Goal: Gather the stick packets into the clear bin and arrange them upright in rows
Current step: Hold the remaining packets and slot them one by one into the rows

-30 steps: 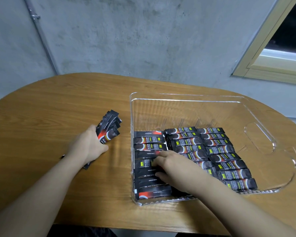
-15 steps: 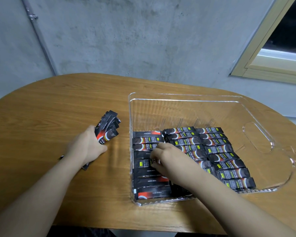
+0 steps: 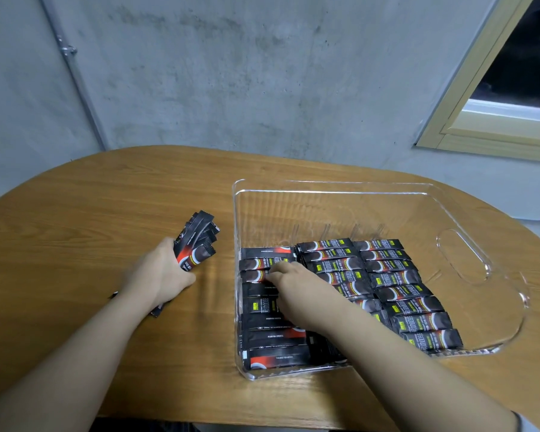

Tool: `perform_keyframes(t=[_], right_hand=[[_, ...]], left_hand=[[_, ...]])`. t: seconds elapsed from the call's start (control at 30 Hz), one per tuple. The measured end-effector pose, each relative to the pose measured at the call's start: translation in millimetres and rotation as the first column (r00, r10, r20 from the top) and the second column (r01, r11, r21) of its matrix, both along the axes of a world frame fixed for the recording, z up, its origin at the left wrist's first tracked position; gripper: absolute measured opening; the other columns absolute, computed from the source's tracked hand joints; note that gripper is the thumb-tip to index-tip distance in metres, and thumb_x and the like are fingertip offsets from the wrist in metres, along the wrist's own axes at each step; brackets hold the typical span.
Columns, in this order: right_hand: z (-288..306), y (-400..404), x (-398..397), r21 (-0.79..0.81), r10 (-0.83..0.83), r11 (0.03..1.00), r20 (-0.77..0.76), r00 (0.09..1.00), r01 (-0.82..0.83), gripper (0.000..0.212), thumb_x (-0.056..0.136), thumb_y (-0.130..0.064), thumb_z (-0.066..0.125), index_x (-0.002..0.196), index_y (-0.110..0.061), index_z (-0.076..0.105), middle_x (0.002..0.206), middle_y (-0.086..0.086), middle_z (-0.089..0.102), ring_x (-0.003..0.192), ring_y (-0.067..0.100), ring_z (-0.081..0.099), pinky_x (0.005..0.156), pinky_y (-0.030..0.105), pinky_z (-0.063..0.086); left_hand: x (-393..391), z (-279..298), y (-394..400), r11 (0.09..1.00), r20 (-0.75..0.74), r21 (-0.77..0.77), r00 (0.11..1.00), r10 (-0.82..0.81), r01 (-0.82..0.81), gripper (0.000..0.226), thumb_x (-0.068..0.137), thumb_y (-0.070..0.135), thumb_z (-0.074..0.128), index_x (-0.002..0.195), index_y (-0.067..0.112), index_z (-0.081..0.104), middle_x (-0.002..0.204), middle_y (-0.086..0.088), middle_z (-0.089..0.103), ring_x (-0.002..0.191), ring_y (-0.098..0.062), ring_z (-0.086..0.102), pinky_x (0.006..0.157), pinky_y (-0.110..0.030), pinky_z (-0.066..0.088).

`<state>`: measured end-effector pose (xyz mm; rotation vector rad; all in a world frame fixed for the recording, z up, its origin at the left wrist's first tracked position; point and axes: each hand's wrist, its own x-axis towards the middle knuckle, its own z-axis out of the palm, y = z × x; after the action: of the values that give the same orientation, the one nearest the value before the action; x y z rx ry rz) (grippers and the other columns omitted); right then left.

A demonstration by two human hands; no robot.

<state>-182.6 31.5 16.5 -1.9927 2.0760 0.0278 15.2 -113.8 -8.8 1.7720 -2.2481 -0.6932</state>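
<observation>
Reaching into the clear bin [image 3: 508,332], the right hand [image 3: 296,291] lies over the left-hand row of stick packets [image 3: 396,294], its fingertips pressing down on the packets at about the row's middle; whether any finger pinches one cannot be told, since the palm hides the undersides. Nearest the person, below that hand, the row's front packets show red and black faces against the bin's near wall. To the right of the hand run two more rows, their packets overlapping like shingles and leaning back, not truly upright. Beyond the fingertips the far half of the bin stands bare.

Left of the bin, well apart from the right hand, the left hand [image 3: 159,275] grips a bundle of loose packets [image 3: 197,244], fingers curled round its lower part, the tops fanning out above the knuckles. It rests on the wooden worktop [image 3: 75,232].

Judged from this, the step in hand is squaring the left row. Doing it well likely means pushing the packets together from both ends and tipping them steeper, so the bundle can be fed in behind without the row sliding flat.

Printing on the packets includes a yellow-green tag and pale characters, too small to read.
</observation>
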Motion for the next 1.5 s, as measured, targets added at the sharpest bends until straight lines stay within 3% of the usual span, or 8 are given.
perform_keyframes(t=[0.2,0.43,0.77,0.87,0.97,1.07,1.27,1.5], right_hand=[[3,-8,1,-0.058,-0.024,0.998,0.022,0.999,0.025,0.041,0.086,-0.003,0.041,0.125,-0.006,0.053,0.128,0.008,0.046,0.121,0.027,0.041,0.101,0.035,0.037],[1,-12,5,0.105,-0.039,0.994,0.029,0.999,0.035,0.059,0.095,-0.012,0.034,0.151,-0.015,0.016,0.160,-0.001,0.009,0.146,0.015,0.009,0.117,0.037,0.018],[21,-15,3,0.056,-0.068,0.996,0.031,0.997,0.067,0.053,0.098,-0.014,0.034,0.149,-0.008,0.021,0.158,0.006,0.016,0.146,0.019,0.012,0.116,0.030,0.012],[44,-8,8,-0.269,-0.097,0.954,0.153,0.983,0.136,0.044,0.097,-0.018,0.041,0.141,-0.014,0.041,0.145,0.003,0.042,0.134,0.018,0.035,0.110,0.028,0.026],[75,5,19,-0.530,-0.045,0.812,0.360,0.932,0.244,0.025,0.095,-0.022,0.051,0.116,-0.017,0.063,0.104,-0.007,0.062,0.097,0.005,0.053,0.087,0.015,0.041],[107,16,39,-0.530,0.074,0.811,0.515,0.854,0.249,0.014,0.092,-0.027,0.059,0.100,-0.020,0.068,0.080,-0.018,0.056,0.073,-0.005,0.051,0.069,0.006,0.038],[123,8,68,-0.447,0.106,0.873,0.565,0.818,0.195,0.019,0.083,-0.033,0.070,0.083,-0.017,0.062,0.079,-0.007,0.062,0.069,0.006,0.051,0.066,0.021,0.040],[116,10,61,-0.554,0.122,0.747,0.658,0.743,0.368,0.030,0.087,-0.019,0.066,0.064,-0.020,0.047,0.056,-0.009,0.043,0.055,0.005,0.040,0.052,0.017,0.031]], left_hand=[[-1,2,1,1.000,0.008,0.006,1.000,0.010,-0.010,0.046,0.069,0.026,0.073,0.101,0.026,0.040,0.079,-0.001,0.058,0.072,-0.025,0.059,0.070,-0.035,0.052],[0,3,1,1.000,-0.003,0.025,1.000,0.009,-0.009,0.049,0.066,0.025,0.072,0.105,0.025,0.043,0.080,0.000,0.059,0.074,-0.024,0.059,0.074,-0.036,0.052],[4,29,21,0.998,-0.049,0.067,0.999,0.006,-0.002,0.042,0.069,0.021,0.072,0.102,0.023,0.047,0.081,0.001,0.059,0.074,-0.020,0.059,0.070,-0.033,0.052],[16,46,31,0.996,-0.234,0.092,0.972,0.035,-0.013,0.033,0.069,0.011,0.071,0.094,0.020,0.051,0.082,-0.004,0.062,0.073,-0.021,0.060,0.066,-0.032,0.047],[27,73,46,0.998,-0.383,0.067,0.924,0.024,0.001,0.029,0.071,0.006,0.072,0.090,0.020,0.056,0.083,-0.007,0.065,0.076,-0.021,0.061,0.061,-0.027,0.044],[30,98,61,0.996,-0.436,0.032,0.898,-0.060,0.082,0.030,0.072,0.005,0.074,0.091,0.023,0.058,0.083,-0.002,0.066,0.075,-0.015,0.062,0.059,-0.023,0.042],[15,122,78,0.982,-0.390,-0.047,0.901,-0.188,0.184,0.035,0.062,0.012,0.069,0.087,0.031,0.054,0.076,-0.001,0.063,0.061,-0.012,0.059,0.053,-0.024,0.043],[9,123,82,0.992,-0.293,-0.102,0.950,-0.104,0.077,0.042,0.065,0.018,0.070,0.096,0.034,0.047,0.076,0.004,0.061,0.064,-0.017,0.061,0.057,-0.032,0.053]])
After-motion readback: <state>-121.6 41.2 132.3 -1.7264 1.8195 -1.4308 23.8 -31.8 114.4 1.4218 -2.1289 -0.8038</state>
